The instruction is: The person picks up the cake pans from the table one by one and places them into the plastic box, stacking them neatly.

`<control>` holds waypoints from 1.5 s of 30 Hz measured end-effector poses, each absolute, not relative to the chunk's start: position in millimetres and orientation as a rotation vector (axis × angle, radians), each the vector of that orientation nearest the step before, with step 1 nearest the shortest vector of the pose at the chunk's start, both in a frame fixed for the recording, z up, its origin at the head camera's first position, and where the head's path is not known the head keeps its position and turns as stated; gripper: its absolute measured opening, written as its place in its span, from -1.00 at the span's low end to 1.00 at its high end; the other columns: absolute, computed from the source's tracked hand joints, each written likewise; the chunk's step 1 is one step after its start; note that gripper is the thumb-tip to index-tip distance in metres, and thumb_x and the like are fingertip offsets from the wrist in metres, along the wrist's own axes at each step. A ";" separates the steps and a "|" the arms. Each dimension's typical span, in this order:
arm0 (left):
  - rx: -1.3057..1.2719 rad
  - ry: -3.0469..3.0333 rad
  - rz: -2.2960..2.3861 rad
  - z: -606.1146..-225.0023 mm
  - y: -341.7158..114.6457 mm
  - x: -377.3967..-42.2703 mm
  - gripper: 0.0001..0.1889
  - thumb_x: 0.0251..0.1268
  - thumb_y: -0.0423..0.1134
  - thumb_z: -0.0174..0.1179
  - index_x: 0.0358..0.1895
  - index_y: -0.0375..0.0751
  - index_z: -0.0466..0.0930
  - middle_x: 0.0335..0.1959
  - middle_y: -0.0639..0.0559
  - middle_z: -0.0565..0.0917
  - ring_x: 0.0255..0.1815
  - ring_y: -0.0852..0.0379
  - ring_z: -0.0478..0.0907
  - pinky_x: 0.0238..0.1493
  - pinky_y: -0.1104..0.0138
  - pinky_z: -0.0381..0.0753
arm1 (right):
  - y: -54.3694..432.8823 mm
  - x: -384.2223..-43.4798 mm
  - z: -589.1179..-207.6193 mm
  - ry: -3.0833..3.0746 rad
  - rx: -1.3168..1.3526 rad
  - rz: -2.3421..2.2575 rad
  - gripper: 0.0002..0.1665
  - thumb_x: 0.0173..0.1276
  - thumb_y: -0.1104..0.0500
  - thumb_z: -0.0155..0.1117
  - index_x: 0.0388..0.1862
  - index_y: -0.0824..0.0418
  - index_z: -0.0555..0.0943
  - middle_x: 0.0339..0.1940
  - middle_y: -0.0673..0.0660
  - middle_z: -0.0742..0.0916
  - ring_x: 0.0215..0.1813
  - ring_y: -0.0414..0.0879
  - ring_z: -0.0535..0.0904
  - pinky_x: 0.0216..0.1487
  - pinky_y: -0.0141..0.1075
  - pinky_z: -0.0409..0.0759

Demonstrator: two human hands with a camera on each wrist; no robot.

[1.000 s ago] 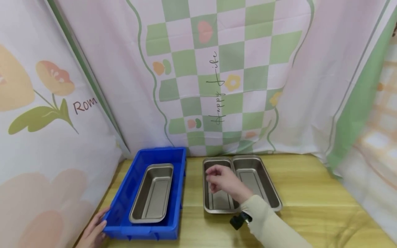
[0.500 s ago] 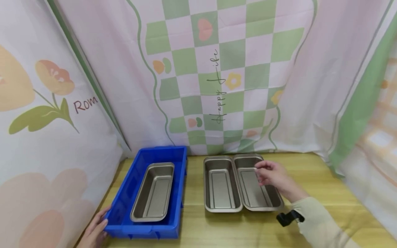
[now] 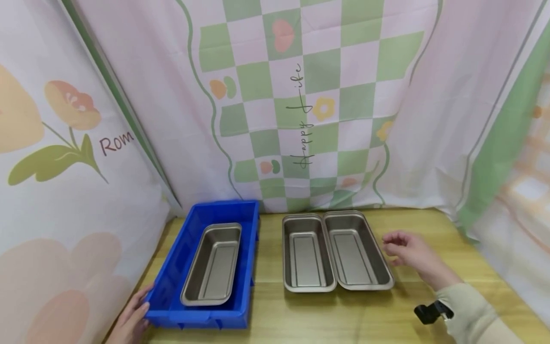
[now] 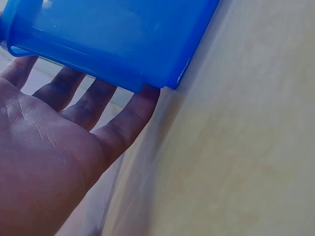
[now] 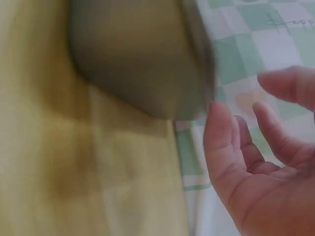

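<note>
My left hand (image 3: 129,319) is at the near left corner of a blue plastic bin (image 3: 206,317). In the left wrist view its fingers (image 4: 125,125) reach out fairly straight against the bin's outer wall, and some fingertips are hidden behind it. A metal loaf pan (image 3: 215,272) lies inside the bin. Two more loaf pans, the left one (image 3: 306,260) and the right one (image 3: 354,253), stand side by side on the table. Just right of these, my right hand (image 3: 410,253) hovers with loosely bent fingers and holds nothing; the right wrist view shows a blurred pan (image 5: 142,54) near its fingertips.
All of this stands on a wood-grain table (image 3: 270,306). Behind it hangs a checkered curtain (image 3: 318,110), with a flowered cloth (image 3: 64,215) on the left and another curtain on the right. A black wrist camera (image 3: 431,313) is strapped at the right sleeve.
My right hand has moved rightward from above the left loose pan, across the right one, to beyond its right side. The left hand, bin and pans stay in place.
</note>
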State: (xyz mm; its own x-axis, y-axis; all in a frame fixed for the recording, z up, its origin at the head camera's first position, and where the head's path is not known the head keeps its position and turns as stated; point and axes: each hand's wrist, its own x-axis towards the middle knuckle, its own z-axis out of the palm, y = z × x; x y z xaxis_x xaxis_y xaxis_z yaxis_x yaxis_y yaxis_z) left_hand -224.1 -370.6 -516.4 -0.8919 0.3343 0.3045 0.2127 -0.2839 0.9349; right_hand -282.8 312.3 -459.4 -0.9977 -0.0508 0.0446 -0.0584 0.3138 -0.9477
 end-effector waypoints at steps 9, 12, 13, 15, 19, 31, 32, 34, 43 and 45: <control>0.779 1.752 2.362 -520.1 -372.1 -228.3 -0.48 0.59 -0.47 -0.42 0.46 -0.01 0.23 0.31 0.22 0.48 0.26 0.25 0.44 0.12 0.35 0.50 | 311.6 -283.3 -476.2 -2.610 0.088 1.749 -0.47 0.32 0.27 0.31 0.15 0.53 0.40 -0.01 0.36 0.60 -0.14 -0.04 0.60 -0.19 -0.18 0.66; 0.793 1.748 2.361 -520.6 -372.8 -228.7 -0.47 0.59 -0.48 -0.42 0.47 -0.03 0.22 0.32 0.21 0.47 0.26 0.25 0.44 0.12 0.34 0.50 | 309.6 -283.4 -479.2 -2.630 0.076 1.727 -0.51 0.31 0.25 0.33 0.12 0.50 0.44 -0.08 0.28 0.64 -0.15 -0.03 0.59 -0.22 -0.18 0.64; 0.793 1.748 2.361 -520.6 -373.0 -228.6 -0.47 0.59 -0.48 -0.42 0.47 -0.03 0.22 0.32 0.21 0.47 0.26 0.25 0.44 0.12 0.34 0.50 | 309.0 -283.5 -479.9 -2.633 0.065 1.732 -0.52 0.31 0.26 0.33 0.11 0.49 0.45 -0.11 0.26 0.65 -0.17 -0.04 0.59 -0.23 -0.18 0.64; 0.788 1.754 2.360 -520.4 -373.2 -228.2 -0.47 0.59 -0.47 -0.42 0.47 -0.02 0.22 0.32 0.22 0.47 0.26 0.25 0.44 0.11 0.34 0.50 | 307.8 -283.5 -480.9 -2.634 0.054 1.745 -0.52 0.31 0.27 0.32 0.11 0.50 0.44 -0.14 0.22 0.65 -0.20 -0.05 0.59 -0.25 -0.19 0.64; 0.771 1.783 2.353 -519.3 -372.7 -227.5 -0.48 0.59 -0.47 -0.41 0.47 -0.02 0.22 0.31 0.23 0.48 0.25 0.26 0.44 0.10 0.35 0.51 | 305.7 -281.5 -481.9 -2.608 0.040 1.785 -0.52 0.30 0.33 0.27 0.13 0.54 0.41 -0.13 0.25 0.64 -0.28 -0.10 0.58 -0.30 -0.21 0.63; 0.782 1.774 2.354 -519.1 -372.7 -227.3 -0.48 0.59 -0.47 -0.41 0.47 -0.04 0.21 0.32 0.23 0.47 0.25 0.26 0.44 0.11 0.35 0.50 | 300.9 -279.6 -483.0 -2.620 -0.016 1.739 -0.53 0.27 0.37 0.21 0.15 0.53 0.43 -0.08 0.30 0.61 -0.36 -0.12 0.52 -0.40 -0.27 0.58; 0.780 1.776 2.355 -519.0 -372.5 -227.2 -0.48 0.60 -0.47 -0.41 0.47 -0.04 0.21 0.31 0.23 0.48 0.25 0.26 0.44 0.11 0.35 0.50 | 301.2 -279.8 -482.8 -2.621 -0.016 1.744 -0.52 0.27 0.37 0.21 0.15 0.53 0.43 -0.08 0.31 0.61 -0.35 -0.12 0.52 -0.38 -0.26 0.59; 0.776 1.780 2.356 -518.7 -372.3 -227.1 -0.48 0.60 -0.47 -0.41 0.47 -0.04 0.22 0.31 0.22 0.48 0.25 0.26 0.44 0.11 0.36 0.50 | 302.1 -280.1 -482.6 -2.624 -0.006 1.747 -0.53 0.27 0.38 0.21 0.14 0.55 0.42 -0.08 0.31 0.61 -0.32 -0.10 0.54 -0.36 -0.25 0.60; 0.745 1.762 2.360 -518.4 -372.2 -226.7 -0.49 0.61 -0.45 -0.40 0.45 0.03 0.25 0.30 0.25 0.48 0.23 0.27 0.45 0.09 0.36 0.51 | 301.7 -280.7 -482.8 -2.584 -0.033 1.792 -0.66 0.25 0.43 0.20 -0.01 0.55 0.45 -0.19 0.23 0.60 -0.35 -0.14 0.54 -0.37 -0.27 0.60; 0.744 1.760 2.360 -518.2 -372.2 -226.9 -0.49 0.61 -0.45 -0.40 0.44 0.04 0.26 0.30 0.25 0.48 0.23 0.26 0.45 0.09 0.36 0.51 | 302.4 -280.2 -483.1 -2.582 -0.027 1.796 -0.68 0.25 0.43 0.20 -0.03 0.55 0.45 -0.15 0.26 0.59 -0.30 -0.13 0.55 -0.35 -0.26 0.61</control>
